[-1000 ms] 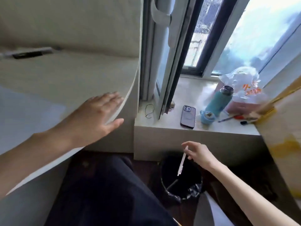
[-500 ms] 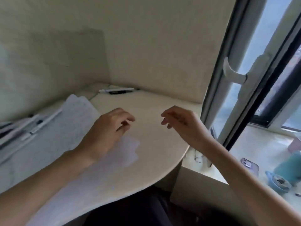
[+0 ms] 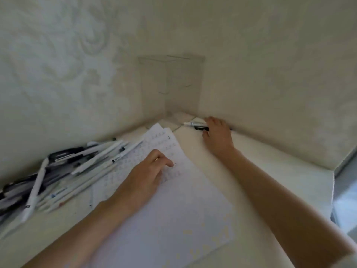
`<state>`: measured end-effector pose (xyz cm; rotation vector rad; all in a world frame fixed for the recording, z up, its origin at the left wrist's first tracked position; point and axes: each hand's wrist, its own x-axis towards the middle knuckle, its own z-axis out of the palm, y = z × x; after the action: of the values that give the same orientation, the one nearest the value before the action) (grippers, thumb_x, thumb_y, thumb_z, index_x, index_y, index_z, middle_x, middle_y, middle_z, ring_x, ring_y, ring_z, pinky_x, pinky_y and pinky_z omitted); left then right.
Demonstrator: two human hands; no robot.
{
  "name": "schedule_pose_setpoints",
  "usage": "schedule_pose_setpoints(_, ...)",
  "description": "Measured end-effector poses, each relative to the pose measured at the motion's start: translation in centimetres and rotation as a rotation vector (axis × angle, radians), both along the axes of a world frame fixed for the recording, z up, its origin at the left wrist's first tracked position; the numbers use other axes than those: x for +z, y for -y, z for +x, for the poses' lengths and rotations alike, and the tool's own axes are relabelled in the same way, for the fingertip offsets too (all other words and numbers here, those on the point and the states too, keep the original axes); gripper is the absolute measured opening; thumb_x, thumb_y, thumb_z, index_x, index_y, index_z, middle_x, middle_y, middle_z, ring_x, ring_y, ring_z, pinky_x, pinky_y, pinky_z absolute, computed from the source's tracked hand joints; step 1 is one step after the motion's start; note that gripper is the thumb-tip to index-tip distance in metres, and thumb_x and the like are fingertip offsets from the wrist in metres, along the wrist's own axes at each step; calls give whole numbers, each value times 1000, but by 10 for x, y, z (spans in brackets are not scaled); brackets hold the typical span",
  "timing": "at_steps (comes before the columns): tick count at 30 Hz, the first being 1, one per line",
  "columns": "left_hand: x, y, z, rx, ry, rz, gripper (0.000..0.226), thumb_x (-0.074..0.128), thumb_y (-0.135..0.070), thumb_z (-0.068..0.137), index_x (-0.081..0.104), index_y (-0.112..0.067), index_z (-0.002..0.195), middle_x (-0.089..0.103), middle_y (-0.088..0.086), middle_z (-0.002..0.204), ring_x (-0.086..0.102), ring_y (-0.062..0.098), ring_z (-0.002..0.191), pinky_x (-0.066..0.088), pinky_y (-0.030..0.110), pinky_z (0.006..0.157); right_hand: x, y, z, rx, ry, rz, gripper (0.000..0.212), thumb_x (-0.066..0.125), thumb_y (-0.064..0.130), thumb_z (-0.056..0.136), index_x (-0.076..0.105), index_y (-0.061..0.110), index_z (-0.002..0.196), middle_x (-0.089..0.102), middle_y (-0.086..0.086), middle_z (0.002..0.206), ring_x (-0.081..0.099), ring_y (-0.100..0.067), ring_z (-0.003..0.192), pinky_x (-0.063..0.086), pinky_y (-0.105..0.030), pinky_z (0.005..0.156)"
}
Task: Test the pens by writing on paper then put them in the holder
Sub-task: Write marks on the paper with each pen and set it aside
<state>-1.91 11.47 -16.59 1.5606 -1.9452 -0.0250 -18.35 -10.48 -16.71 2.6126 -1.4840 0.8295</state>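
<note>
A sheet of white paper (image 3: 173, 206) with rows of small pen marks lies on the cream desk (image 3: 270, 171). My left hand (image 3: 144, 178) rests on it with loosely curled fingers and holds nothing. My right hand (image 3: 217, 134) reaches to the far corner, where its fingers and thumb close over a white pen (image 3: 192, 124) and a black pen (image 3: 201, 128) lying side by side along the wall. A clear, empty-looking pen holder (image 3: 170, 84) stands in the corner just behind them. Several white and black pens (image 3: 77, 163) lie heaped at the left of the paper.
Patterned cream walls close the desk in at the back and left. The desk's right edge (image 3: 333, 190) drops off beside a window frame at the far right.
My view swung from the window sill and bin back to the desk. My right hand let go of the white stick over the bin, then reached to the corner pens. My left hand settled on the paper.
</note>
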Motion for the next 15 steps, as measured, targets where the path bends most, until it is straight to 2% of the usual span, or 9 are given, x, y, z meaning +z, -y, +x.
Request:
schedule_pose_setpoints(2,-1,-1,-1,-25,41,3,34,50,10,85,62,-13,108,45,-11,106,59,13,85,50,30,70,-4,9,5,-30,-70,22,47,47,20,92,41,8,137,50,-17,132,45,-35,120,33,-41,100)
schedule_pose_setpoints(3,-1,-1,-2,-33,51,8,35,52,11,84,62,-12,108,43,-11,105,60,15,82,51,32,67,-5,10,6,-38,-88,33,46,47,23,93,42,10,137,51,-18,129,45,-36,118,33,-41,99)
schedule_pose_setpoints(7,0,0,-2,-36,70,3,36,53,12,81,62,-12,106,37,-15,102,60,18,74,52,38,61,-3,5,4,-21,-63,-60,28,54,24,92,63,8,113,57,-19,107,47,-36,104,35,-40,88)
schedule_pose_setpoints(10,-1,-1,-2,-38,82,-6,40,55,15,78,62,-15,104,38,-15,103,57,15,70,51,35,58,1,-2,6,40,-46,-116,18,58,13,88,66,3,100,58,-20,98,51,-38,95,40,-42,80)
schedule_pose_setpoints(13,3,-1,-2,21,88,-51,42,59,15,75,63,-17,102,43,-10,109,51,10,72,40,22,68,6,-19,10,127,44,-244,9,58,0,79,64,0,85,59,-19,77,58,-36,71,45,-36,61)
schedule_pose_setpoints(15,7,-3,0,72,45,-69,30,64,0,81,63,-18,104,47,-3,116,50,10,83,39,28,80,6,-34,12,178,34,-296,19,53,-5,72,64,0,87,59,-17,71,57,-35,61,44,-34,54)
